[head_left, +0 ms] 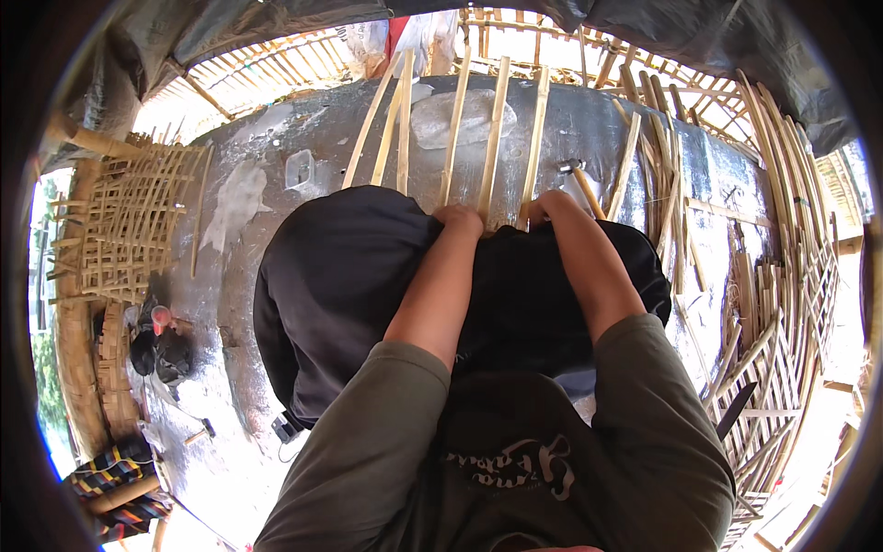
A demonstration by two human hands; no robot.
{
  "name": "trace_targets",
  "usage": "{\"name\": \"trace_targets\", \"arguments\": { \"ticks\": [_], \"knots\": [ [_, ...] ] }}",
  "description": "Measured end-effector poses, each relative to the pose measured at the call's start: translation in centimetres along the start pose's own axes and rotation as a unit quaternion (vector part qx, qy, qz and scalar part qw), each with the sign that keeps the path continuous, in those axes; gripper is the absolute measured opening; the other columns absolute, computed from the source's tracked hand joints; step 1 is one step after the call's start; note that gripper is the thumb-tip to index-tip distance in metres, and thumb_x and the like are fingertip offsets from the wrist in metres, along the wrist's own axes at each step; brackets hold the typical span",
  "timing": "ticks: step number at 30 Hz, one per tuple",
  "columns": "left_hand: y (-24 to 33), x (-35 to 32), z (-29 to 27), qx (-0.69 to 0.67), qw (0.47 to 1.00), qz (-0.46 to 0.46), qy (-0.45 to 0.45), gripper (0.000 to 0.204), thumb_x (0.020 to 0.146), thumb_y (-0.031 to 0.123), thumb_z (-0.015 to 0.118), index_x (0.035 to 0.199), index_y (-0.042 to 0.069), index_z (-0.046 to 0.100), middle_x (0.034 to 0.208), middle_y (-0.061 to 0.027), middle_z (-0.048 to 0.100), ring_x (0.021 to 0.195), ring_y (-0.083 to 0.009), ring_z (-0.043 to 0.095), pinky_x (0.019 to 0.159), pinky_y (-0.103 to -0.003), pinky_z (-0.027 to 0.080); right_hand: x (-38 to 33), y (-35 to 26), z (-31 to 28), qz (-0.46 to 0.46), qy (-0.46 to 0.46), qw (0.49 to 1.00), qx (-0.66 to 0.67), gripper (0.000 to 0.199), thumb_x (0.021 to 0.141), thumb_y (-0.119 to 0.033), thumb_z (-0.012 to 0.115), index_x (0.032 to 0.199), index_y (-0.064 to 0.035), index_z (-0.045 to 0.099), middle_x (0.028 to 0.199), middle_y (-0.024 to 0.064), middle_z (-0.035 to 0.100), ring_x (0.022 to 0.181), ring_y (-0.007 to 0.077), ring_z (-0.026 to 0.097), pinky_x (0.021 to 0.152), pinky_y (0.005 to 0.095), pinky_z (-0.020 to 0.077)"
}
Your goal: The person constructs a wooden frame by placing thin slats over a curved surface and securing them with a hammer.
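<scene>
Several pale bamboo strips lie lengthwise on the grey floor ahead of my knees, their near ends running toward my hands. My left hand (460,219) is low between my knees, fingers curled downward, next to the near end of one bamboo strip (495,129). Close by on the right, my right hand (550,204) is also closed, against the end of another bamboo strip (536,143). My dark-clad legs hide the fingertips and whatever they grip. To the right of that hand lies a hammer (586,187) with a wooden handle.
A flat stone slab (460,120) lies under the strips, with a clear plastic container (299,170) to its left. Woven bamboo lattice (138,221) stands at the left. More bamboo pieces (676,193) and a knife blade (736,409) are at the right. Another hammer (200,431) lies lower left.
</scene>
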State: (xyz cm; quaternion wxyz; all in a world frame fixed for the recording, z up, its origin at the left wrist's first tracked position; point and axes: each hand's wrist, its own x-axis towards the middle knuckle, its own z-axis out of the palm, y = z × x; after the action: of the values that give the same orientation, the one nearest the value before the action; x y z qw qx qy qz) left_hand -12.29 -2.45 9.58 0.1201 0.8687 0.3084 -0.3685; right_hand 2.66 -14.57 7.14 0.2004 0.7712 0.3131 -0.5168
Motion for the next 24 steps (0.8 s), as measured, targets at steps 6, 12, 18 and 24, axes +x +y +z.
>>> {"name": "trace_targets", "arguments": {
  "ticks": [6, 12, 18, 24],
  "knots": [
    [1.5, -0.1, 0.1, 0.045, 0.998, -0.022, -0.041, 0.042, 0.094, 0.023, 0.049, 0.134, 0.015, 0.054, 0.143, -0.0064, 0.046, 0.131, -0.0287, 0.045, 0.103, -0.051, 0.037, 0.7, 1.1, 0.4, 0.003, 0.007, 1.000, -0.022, 0.054, 0.071, -0.037, 0.068, 0.117, -0.0090, 0.065, 0.119, 0.0122, 0.063, 0.103, 0.0278, 0.062, 0.089, 0.0419, 0.0481],
    [-1.1, 0.8, 1.8, 0.047, 0.998, 0.031, 0.019, 0.039, 0.091, 0.026, 0.055, 0.129, 0.016, 0.059, 0.139, -0.0088, 0.051, 0.129, -0.0305, 0.048, 0.102, -0.057, 0.035, -0.9, -0.1, -0.4, -0.014, 0.004, 1.000, -0.007, 0.051, 0.074, -0.036, 0.067, 0.117, -0.0095, 0.065, 0.117, 0.0115, 0.064, 0.103, 0.0254, 0.063, 0.088, 0.0400, 0.0488],
    [-1.7, -0.6, -0.4, -0.033, 0.998, 0.062, 0.004, 0.044, 0.085, 0.027, 0.063, 0.127, 0.013, 0.060, 0.139, -0.0092, 0.050, 0.128, -0.0311, 0.048, 0.102, -0.061, 0.034, -0.2, 1.7, -0.8, -0.019, -0.008, 0.997, 0.080, 0.055, 0.081, -0.049, 0.066, 0.118, -0.0087, 0.065, 0.116, 0.0098, 0.065, 0.104, 0.0254, 0.062, 0.089, 0.0385, 0.0484],
    [-4.9, 3.6, -5.1, -0.034, 0.976, 0.184, 0.111, 0.038, 0.081, 0.033, 0.064, 0.105, 0.004, 0.068, 0.112, -0.0190, 0.064, 0.106, -0.0346, 0.062, 0.089, -0.045, 0.049, 0.9, 3.6, -2.1, -0.041, 0.027, 0.985, 0.167, 0.053, 0.084, -0.050, 0.066, 0.121, -0.0118, 0.061, 0.116, 0.0053, 0.066, 0.104, 0.0233, 0.062, 0.087, 0.0414, 0.0496]
  ]
}}
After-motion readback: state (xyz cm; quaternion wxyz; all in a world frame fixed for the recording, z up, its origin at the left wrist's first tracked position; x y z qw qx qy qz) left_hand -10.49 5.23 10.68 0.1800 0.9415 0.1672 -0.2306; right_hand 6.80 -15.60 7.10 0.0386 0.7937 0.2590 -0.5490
